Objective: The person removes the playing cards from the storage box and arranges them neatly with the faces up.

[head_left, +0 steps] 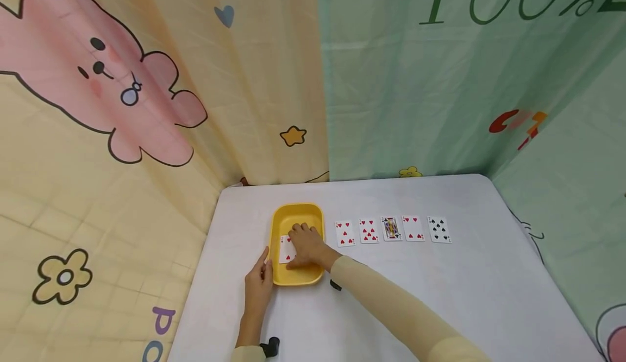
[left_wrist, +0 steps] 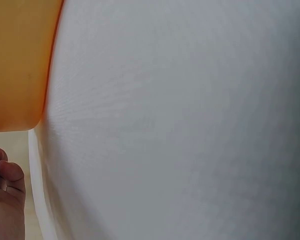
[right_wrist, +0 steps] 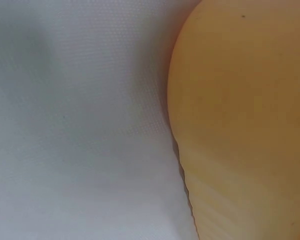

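A yellow tray (head_left: 297, 214) stands on the white table, with a red-heart playing card (head_left: 284, 249) lying face up in it. My right hand (head_left: 307, 247) reaches into the tray, thumb and fingers spread wide, and covers the right part of the card. At the tray's left side, my left hand (head_left: 258, 283) has its fingertips at the rim. The left wrist view catches a hand (left_wrist: 7, 195) at the lower left, below the tray's orange-looking wall (left_wrist: 17, 65). In the right wrist view only the tray (right_wrist: 240, 100) and white cloth appear.
Right of the tray, several face-up cards form a row: red-heart cards (head_left: 345, 233), a face card (head_left: 391, 229) and a black-suit card (head_left: 439, 230) at the end. Printed curtains (head_left: 264, 90) hang behind and beside the white table (head_left: 391, 291).
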Demonstrator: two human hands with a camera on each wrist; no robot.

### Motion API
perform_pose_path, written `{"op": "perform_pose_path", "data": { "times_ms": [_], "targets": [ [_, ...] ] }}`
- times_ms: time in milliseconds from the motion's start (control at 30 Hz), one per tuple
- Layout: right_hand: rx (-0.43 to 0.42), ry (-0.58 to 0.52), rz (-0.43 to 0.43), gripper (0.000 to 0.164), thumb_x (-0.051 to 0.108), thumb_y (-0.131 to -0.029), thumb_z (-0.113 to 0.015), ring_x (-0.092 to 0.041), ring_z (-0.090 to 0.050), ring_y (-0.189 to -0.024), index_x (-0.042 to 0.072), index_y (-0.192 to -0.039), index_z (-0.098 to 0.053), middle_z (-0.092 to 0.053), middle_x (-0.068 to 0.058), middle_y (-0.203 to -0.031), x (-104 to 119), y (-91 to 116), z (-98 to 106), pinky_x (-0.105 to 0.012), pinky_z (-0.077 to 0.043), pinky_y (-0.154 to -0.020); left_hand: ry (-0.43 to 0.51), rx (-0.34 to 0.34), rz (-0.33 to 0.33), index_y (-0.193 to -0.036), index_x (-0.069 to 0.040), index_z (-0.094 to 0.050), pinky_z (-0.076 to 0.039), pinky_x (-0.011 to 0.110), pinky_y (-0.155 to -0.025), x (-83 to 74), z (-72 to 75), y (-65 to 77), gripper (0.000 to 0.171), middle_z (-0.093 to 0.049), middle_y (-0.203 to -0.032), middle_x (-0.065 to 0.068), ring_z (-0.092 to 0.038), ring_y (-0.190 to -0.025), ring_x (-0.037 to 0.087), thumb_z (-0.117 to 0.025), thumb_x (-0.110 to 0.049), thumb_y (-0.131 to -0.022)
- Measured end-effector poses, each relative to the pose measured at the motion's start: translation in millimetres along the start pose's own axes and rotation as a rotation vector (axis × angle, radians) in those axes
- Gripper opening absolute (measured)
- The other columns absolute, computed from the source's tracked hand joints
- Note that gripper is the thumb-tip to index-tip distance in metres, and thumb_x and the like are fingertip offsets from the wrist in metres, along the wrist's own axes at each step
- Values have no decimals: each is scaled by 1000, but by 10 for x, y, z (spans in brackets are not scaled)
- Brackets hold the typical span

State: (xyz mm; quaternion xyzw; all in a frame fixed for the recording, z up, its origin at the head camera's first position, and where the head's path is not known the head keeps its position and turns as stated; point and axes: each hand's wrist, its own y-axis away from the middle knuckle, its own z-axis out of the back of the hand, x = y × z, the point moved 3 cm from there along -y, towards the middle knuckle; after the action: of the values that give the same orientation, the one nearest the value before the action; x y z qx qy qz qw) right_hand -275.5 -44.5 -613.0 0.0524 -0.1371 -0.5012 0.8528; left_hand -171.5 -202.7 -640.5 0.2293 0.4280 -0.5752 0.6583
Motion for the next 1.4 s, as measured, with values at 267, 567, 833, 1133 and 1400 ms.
{"op": "perform_pose_path", "data": {
  "times_ms": [267, 567, 833, 1133, 1400],
  "targets": [
    [-12, -11, -10, 95, 73, -76, -78, -25, -44, -136, 16, -148, -53, -47, -5, -153, -47, 24, -5, -46, -37, -118, 3, 5, -4, -146, -14, -60, -40, 18, -55, -8, -37, 13, 41, -52, -72, -1, -45, -62, 6, -60, -14, -105],
    [-49, -29, 6, 93, 70, -79, -76, -26, -45, -136, 15, -149, -51, -49, -5, -151, -45, 89, 73, -47, -35, -119, -4, 13, 8, -147, -16, -59, -41, 18, -57, -22, -31, 28, 42, -52, -73, 0, -46, -64, 8, -60, -14, -105],
    [-109, -62, 29, 90, 64, -80, -78, -24, -45, -139, 15, -150, -51, -51, -3, -151, -76, 221, 279, -45, -33, -122, -26, -13, -10, -146, -16, -60, -41, 18, -57, -16, -23, 13, 42, -52, -72, 0, -46, -64, 8, -60, -13, -105],
    [-184, -59, 44, 91, 64, -80, -78, -24, -45, -139, 16, -152, -49, -53, -2, -150, -289, 528, 400, -44, -37, -116, -32, 4, 44, -148, -19, -58, -43, 19, -58, -21, 14, 22, 42, -55, -75, 1, -48, -66, 11, -58, -16, -106],
    [-225, -160, -4, 92, 57, -76, -85, -28, -47, -138, 12, -150, -52, -55, -7, -148, -646, 996, 451, -51, -37, -117, -29, -5, 21, -147, -14, -58, -42, 19, -56, -25, -9, 14, 42, -53, -73, 1, -47, -64, 8, -59, -14, -105]
  ]
}}
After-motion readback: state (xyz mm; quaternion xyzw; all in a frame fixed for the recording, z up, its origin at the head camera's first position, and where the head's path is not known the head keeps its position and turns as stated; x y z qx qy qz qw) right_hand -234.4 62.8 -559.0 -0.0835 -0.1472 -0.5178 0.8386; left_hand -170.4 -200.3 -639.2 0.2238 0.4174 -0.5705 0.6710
